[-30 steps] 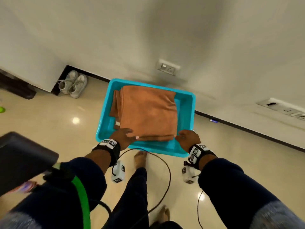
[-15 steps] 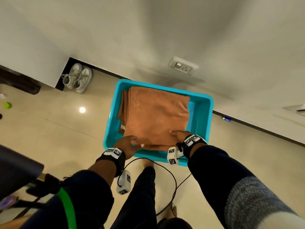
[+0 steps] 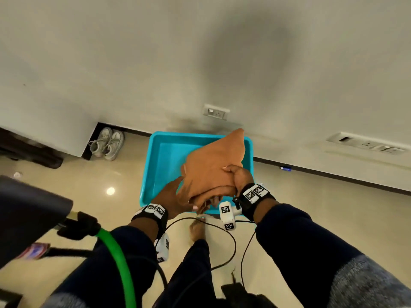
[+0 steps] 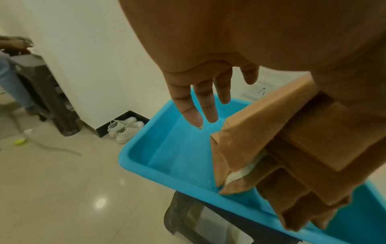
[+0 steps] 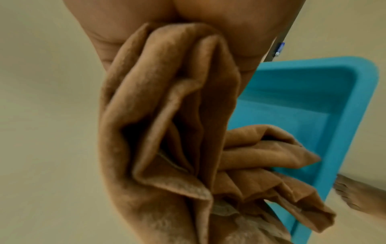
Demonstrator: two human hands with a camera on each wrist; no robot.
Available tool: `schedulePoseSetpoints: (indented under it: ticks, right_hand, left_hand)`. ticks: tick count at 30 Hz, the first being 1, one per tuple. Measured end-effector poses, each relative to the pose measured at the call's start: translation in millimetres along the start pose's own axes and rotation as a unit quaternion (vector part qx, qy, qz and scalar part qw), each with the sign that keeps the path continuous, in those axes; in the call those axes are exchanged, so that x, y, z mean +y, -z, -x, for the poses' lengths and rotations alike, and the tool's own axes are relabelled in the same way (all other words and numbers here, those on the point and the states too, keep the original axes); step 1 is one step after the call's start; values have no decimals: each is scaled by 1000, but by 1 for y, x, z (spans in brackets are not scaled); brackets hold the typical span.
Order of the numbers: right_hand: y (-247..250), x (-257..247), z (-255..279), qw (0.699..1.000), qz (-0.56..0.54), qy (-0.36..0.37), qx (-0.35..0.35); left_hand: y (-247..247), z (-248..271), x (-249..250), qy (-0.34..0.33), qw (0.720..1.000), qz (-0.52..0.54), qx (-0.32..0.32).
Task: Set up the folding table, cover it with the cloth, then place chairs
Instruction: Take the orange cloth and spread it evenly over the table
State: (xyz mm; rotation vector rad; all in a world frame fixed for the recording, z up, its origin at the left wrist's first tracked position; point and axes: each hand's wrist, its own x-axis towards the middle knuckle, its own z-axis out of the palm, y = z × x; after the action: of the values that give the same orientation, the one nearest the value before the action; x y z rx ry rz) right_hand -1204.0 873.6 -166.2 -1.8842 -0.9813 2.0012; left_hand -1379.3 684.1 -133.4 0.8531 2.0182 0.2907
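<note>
Hanging just above the blue tub (image 3: 155,165), the folded brown cloth (image 3: 211,170) sits in the centre of the head view, its far corner tipped up toward the wall socket (image 3: 216,112). It is clear of the tub floor, though in the left wrist view its lower folded edges dangle near the tub's near rim. Folded as it is, it makes one compact bundle, probably so it can be carried to the folding table without trailing on the floor.

The right hand (image 3: 239,177) has its grip closed on the cloth, thumb on top and fingers curled under the near edge; the right wrist view shows the layers bunched together below the palm, so this hand bears most of the weight. The left hand (image 3: 175,196) has an open grip: its fingers (image 4: 196,105) are straight and spread, lying beside and under the bundle's left edge, seemingly steadying it rather than holding it.

The tub stands raised on a dark stool (image 4: 188,217), which puts it within easy reach. At the middle left of the head view a pair of white shoes (image 3: 106,143) sits against the wall. A dark slab at the lower left may be the table, but I cannot tell. Judging by this, the covering step has only begun.
</note>
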Motion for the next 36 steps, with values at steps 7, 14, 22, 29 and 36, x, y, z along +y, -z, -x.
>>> schedulePoseSetpoints:
  ticks: [7,14,22,29,36]
  right_hand:
    - [98,-13,125,993,-114,32,-1]
    - [204,23,214,979,-179,93,-19]
    - [284,80,335,962,-92,248,-65]
    - [320,147,381,934,-15,335,120]
    - [315,214,430,929,-67,329,155]
  left_hand:
    - [-37,81,80,-168,971,-152,74]
    - [-104,177,171,-267,957,-78,77]
    - [-143,279,255,-327,940,86,42]
    - [-184,340,273,-388,912,121,-48]
    - [-220,372,246,-391,906,113,-119]
